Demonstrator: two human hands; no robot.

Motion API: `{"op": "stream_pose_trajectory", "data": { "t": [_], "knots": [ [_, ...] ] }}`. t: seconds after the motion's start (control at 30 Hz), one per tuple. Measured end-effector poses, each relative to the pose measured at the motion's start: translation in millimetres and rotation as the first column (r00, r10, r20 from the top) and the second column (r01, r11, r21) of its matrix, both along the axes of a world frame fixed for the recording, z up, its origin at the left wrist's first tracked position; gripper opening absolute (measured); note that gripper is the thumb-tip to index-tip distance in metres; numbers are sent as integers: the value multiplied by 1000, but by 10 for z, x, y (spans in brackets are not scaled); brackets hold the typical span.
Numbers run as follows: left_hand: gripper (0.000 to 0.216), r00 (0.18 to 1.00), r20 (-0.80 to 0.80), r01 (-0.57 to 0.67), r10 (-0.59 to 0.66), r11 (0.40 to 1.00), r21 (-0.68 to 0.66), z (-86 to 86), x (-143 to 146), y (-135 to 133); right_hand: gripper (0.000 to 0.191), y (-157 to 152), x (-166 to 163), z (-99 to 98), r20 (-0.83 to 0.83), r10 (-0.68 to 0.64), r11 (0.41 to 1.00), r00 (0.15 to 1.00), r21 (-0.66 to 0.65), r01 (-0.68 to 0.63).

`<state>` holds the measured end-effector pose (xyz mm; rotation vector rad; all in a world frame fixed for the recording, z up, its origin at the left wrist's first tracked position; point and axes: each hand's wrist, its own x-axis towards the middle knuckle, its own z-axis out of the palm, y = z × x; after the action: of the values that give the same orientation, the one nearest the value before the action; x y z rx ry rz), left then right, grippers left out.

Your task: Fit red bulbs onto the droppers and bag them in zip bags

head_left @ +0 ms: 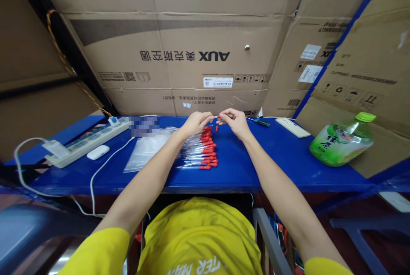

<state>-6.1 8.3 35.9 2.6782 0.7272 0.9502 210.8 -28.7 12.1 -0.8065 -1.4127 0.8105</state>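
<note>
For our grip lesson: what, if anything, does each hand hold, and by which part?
The right hand pinches a red bulb, exact spot unclear; whether the left hand holds anything cannot be told.

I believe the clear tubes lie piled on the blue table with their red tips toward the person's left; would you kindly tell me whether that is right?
Not quite: the head view shows the red tips toward the person's right, not the left. The clear tubes do lie piled on the blue table.
</note>
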Motion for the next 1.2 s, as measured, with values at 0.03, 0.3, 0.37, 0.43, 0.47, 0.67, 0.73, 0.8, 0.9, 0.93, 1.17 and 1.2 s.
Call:
{"op": "stream_pose_trajectory", "data": {
  "t": [0.03, 0.3, 0.37, 0.43, 0.47, 0.67, 0.73, 0.8, 0.9, 0.93, 1.17, 1.2],
  "knots": [
    [46, 1000, 2, -2, 2, 1000, 0, 0, 2, -2, 54, -2, -2, 2, -3, 2, 1000, 1000, -3, -2],
    [47, 1000, 13, -1, 2, 1000, -19, -2, 12, -13, 55, -36, -14, 17, -22, 28, 999, 999, -28, -29],
    [47, 1000, 21, 11, -10, 1000, -22, -4, 10, -10, 55, -44, -18, 21, -30, 33, 999, 999, -26, -34],
    [47, 999, 28, 19, -18, 1000, -25, -6, 8, -7, 54, -50, -24, 24, -34, 33, 999, 999, -24, -33],
    [47, 999, 29, 20, -19, 999, -26, -7, 8, -6, 54, -52, -27, 25, -35, 31, 999, 999, -26, -32],
    [46, 999, 44, 17, -16, 999, -37, -2, 18, -22, 52, -58, -47, 30, -57, 32, 999, 998, -27, -34],
    [46, 999, 52, 20, -17, 999, -45, -9, 24, -25, 51, -51, -47, 25, -52, 33, 999, 998, -21, -34],
    [48, 998, 57, 22, -19, 998, -53, -23, 28, -19, 51, -35, -40, 14, -38, 28, 999, 999, -17, -29],
    [48, 998, 55, 22, -19, 998, -59, -45, 19, 8, 52, 5, -19, -16, -12, 24, 1000, 1000, -11, -24],
    [48, 999, 49, 14, -11, 998, -55, -49, 12, 20, 53, 21, -10, -27, -2, 22, 1000, 1000, -10, -22],
    [46, 992, 15, -128, 127, 991, 30, -70, -58, 90, 58, 97, 48, -73, 15, -2, 999, 1000, -32, 3],
    [46, 991, 16, -136, 136, 990, 39, -73, -65, 94, 58, 102, 54, -77, 13, -6, 999, 1000, -34, 6]
  ]
}}
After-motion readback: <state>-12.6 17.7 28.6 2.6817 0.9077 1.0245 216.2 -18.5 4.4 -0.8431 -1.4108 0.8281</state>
